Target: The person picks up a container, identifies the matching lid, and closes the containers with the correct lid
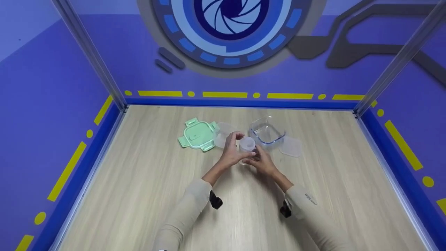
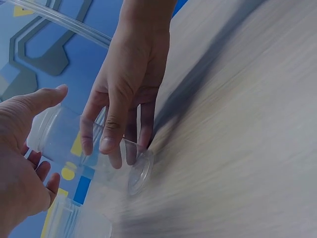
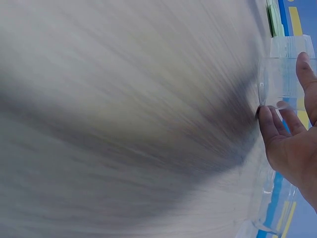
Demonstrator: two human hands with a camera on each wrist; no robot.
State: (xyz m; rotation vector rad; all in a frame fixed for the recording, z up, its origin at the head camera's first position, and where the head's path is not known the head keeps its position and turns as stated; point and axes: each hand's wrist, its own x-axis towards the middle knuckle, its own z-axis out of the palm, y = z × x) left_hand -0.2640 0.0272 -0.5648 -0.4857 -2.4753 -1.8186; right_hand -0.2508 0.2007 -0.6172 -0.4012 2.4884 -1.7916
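A clear plastic cylindrical jar with a translucent lid [image 1: 247, 143] stands upright between both hands, its base at the table. My left hand [image 1: 231, 150] curves round the top, thumb on the near side and fingers on the far side. Lower down, my right hand [image 1: 263, 163] holds the jar's side between thumb and fingers. In the left wrist view the right fingers show through the see-through jar wall [image 2: 106, 171]. The right wrist view shows the right fingertips close to the table beside the jar base [image 3: 262, 84].
A green clip lid [image 1: 198, 135] lies to the left, beside a translucent plastic container [image 1: 221, 136]. Right of the hands sits a square glass container [image 1: 270, 139], with a flat translucent lid [image 1: 292, 147] next to it. Blue panels [image 1: 223, 83] wall the table's back and sides.
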